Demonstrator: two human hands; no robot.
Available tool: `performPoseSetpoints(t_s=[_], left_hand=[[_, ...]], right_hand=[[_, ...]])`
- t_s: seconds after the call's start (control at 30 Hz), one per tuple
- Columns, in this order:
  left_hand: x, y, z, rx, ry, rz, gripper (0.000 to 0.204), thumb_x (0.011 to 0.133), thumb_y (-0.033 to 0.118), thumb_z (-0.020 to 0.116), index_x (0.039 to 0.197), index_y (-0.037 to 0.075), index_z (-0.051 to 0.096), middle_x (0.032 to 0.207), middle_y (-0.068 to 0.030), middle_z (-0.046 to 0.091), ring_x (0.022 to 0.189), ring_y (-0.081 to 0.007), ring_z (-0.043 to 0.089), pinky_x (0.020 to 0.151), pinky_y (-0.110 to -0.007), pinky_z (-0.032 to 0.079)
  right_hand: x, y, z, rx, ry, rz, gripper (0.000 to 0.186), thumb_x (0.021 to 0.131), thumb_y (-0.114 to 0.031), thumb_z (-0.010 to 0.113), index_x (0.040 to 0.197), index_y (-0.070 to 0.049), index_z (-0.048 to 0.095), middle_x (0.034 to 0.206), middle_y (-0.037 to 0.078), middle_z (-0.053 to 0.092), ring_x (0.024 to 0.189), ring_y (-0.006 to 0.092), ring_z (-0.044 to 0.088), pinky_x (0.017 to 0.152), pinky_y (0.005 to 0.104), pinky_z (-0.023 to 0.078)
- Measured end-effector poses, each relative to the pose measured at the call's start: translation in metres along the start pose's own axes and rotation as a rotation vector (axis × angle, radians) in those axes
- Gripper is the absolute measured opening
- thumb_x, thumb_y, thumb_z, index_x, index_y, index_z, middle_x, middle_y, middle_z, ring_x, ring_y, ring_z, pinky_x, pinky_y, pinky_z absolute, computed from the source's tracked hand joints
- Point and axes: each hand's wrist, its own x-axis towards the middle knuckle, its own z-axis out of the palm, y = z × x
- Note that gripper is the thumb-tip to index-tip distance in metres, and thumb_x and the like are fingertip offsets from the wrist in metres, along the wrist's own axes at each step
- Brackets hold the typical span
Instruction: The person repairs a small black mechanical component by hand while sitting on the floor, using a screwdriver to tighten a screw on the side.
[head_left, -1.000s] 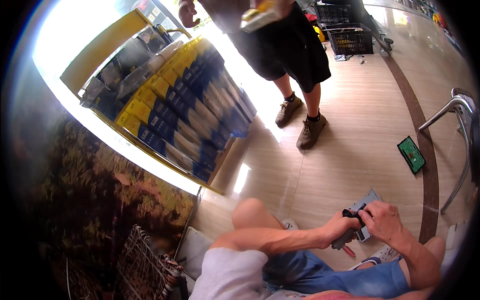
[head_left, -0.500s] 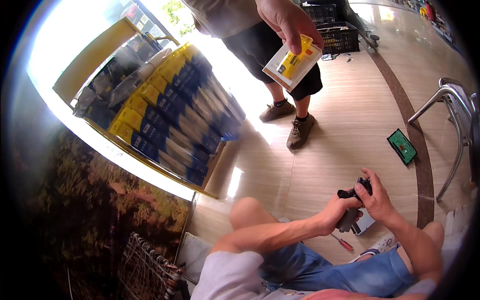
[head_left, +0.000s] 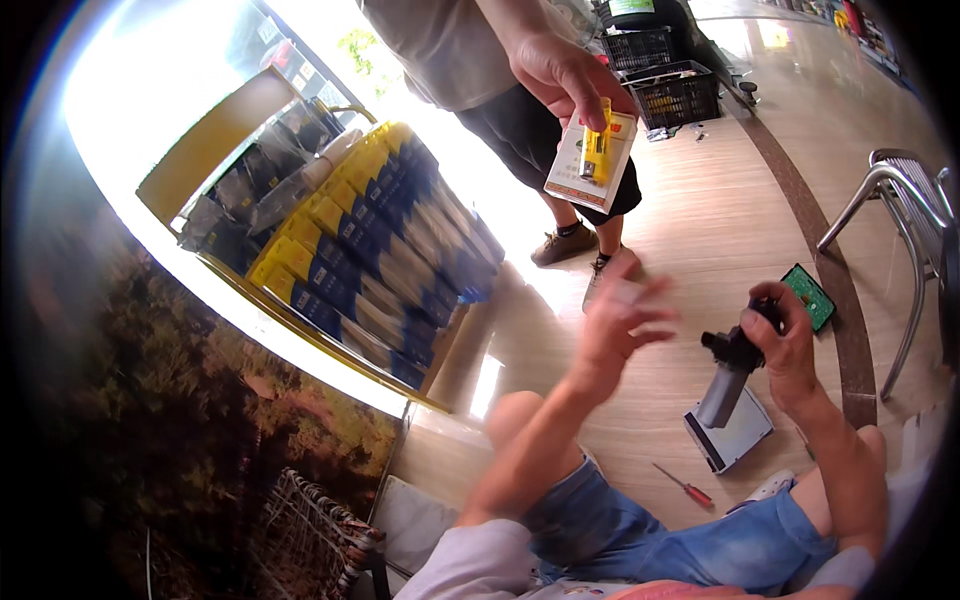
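My right hand (head_left: 788,352) grips a black-and-grey device with a cylinder-like grey lower part (head_left: 722,392), held tilted above the floor. My left hand (head_left: 618,322) is raised, with its fingers spread and nothing in it; motion blurs it a little. Beneath the device lies a flat silver unit (head_left: 740,436) with a dark edge. A screwdriver (head_left: 692,492) with a red handle lies on the floor near my legs. In front of me another person's hand (head_left: 565,75) holds a yellow lighter (head_left: 597,150) and a flat white pack (head_left: 570,180).
A green circuit board (head_left: 812,298) lies beyond my right hand. At the right stands a metal-framed chair (head_left: 893,180). A display rack (head_left: 350,235) of yellow-and-blue packets stands at left. Black baskets (head_left: 672,98) sit at the back, behind the other person's legs.
My left hand has let go of the device and moved up and left, its fingers opening. My right hand has raised the device, uncovering the silver unit. The other person's hand has shifted down slightly.
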Motion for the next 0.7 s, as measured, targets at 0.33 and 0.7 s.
performPoseSetpoints(t_s=[0.33,0.7], left_hand=[[0.068,0.115,0.009,-0.008,0.315,0.26,0.062,0.096,0.039,0.067,0.139,0.005,0.04,0.117,-0.0194,0.057,0.083,-0.0225,0.068,0.067,-0.033,0.062],[-0.072,0.042,-0.051,-0.298,0.393,0.135,0.056,0.092,0.022,0.071,0.139,0.005,0.046,0.1,-0.0136,0.065,0.054,-0.0179,0.061,0.044,-0.029,0.05]], right_hand=[[0.023,-0.021,-0.019,0.187,-0.052,-0.034,0.032,0.087,-0.021,0.07,0.111,-0.003,0.058,0.087,-0.001,0.054,0.073,0.006,0.055,0.07,0.0228,0.051],[0.008,-0.015,-0.023,-0.189,-0.089,-0.09,0.043,0.086,-0.029,0.067,0.121,-0.005,0.059,0.105,0.006,0.056,0.092,0.0146,0.055,0.081,0.0279,0.047]])
